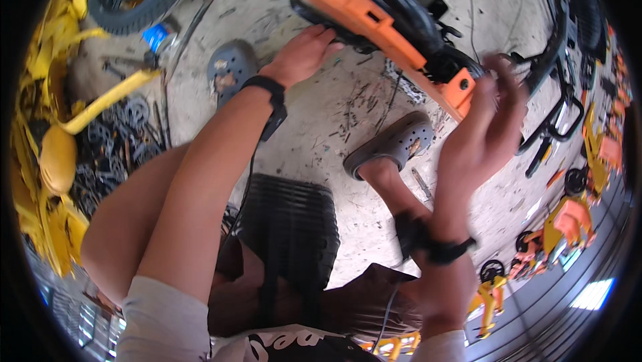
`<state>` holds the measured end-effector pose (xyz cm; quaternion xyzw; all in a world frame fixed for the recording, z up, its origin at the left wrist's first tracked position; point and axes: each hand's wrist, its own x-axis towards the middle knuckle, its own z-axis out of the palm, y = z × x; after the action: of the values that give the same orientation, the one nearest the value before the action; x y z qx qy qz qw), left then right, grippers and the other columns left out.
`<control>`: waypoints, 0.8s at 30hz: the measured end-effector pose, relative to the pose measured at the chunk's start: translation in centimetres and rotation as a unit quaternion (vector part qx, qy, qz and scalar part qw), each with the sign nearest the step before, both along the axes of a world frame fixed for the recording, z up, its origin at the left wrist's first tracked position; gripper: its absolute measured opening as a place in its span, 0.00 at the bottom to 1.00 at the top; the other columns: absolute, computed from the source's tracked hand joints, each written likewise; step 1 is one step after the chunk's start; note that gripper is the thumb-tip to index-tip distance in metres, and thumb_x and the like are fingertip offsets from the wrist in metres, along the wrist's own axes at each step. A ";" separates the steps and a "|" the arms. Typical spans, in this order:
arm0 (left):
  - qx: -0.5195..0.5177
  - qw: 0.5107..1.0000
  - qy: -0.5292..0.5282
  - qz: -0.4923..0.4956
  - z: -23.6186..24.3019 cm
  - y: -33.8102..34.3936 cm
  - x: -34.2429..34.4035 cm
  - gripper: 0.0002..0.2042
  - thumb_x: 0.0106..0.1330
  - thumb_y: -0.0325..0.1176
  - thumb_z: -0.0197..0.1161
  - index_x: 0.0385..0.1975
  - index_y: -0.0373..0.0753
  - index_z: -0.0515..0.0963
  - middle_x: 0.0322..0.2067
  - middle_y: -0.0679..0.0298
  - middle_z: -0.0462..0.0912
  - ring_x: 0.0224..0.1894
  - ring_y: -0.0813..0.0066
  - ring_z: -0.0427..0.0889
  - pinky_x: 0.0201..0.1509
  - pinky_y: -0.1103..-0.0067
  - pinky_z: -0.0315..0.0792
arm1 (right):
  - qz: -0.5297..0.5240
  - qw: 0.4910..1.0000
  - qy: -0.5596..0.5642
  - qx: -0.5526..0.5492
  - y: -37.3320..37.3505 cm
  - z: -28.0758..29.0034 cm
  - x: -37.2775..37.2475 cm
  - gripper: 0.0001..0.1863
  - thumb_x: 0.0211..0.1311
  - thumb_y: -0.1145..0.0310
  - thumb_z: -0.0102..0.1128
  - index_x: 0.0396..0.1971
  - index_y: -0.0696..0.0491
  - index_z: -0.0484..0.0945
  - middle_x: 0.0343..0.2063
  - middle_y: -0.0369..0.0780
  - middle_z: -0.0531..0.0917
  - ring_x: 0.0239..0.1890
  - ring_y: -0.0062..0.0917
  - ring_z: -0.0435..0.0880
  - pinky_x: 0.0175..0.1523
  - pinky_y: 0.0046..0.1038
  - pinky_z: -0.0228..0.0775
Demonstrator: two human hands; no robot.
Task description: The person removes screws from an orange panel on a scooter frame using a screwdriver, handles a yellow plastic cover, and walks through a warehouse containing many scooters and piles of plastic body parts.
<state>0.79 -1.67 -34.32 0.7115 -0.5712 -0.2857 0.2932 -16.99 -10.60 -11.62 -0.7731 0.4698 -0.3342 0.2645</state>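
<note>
The orange bicycle frame (381,24) is being touched underneath by the spread left hand (304,54); its lower end is being gripped by the blurred right hand (485,128).

Yellow bike frames (50,154), black sprockets heaped (127,121), grey clogs (394,144) (one each foot), black ribbed stool (294,228), blue-capped bottle (159,36)

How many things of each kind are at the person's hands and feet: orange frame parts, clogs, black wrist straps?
Orange frame part, touched by the left hand and the right hand: 1
Grey clogs: 2
Black wrist straps: 2
Total: 5
</note>
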 end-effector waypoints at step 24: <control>-0.078 0.972 -0.026 0.218 -2.1 -0.5 -5.0 0.24 0.60 0.51 0.64 0.35 0.31 0.74 0.33 0.52 0.72 0.40 0.52 0.70 0.45 0.62 0.67 | 0.041 0.954 0.297 0.005 -7.4 -4.2 0.3 0.21 0.70 0.50 0.49 0.44 0.52 0.82 0.32 0.44 0.86 0.35 0.38 0.85 0.41 0.32 0.73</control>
<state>-4.17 -2.21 -36.44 0.8010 -0.4300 -0.1512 0.3880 -16.70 -18.03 -15.86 -0.8550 0.4962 -0.0762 0.1302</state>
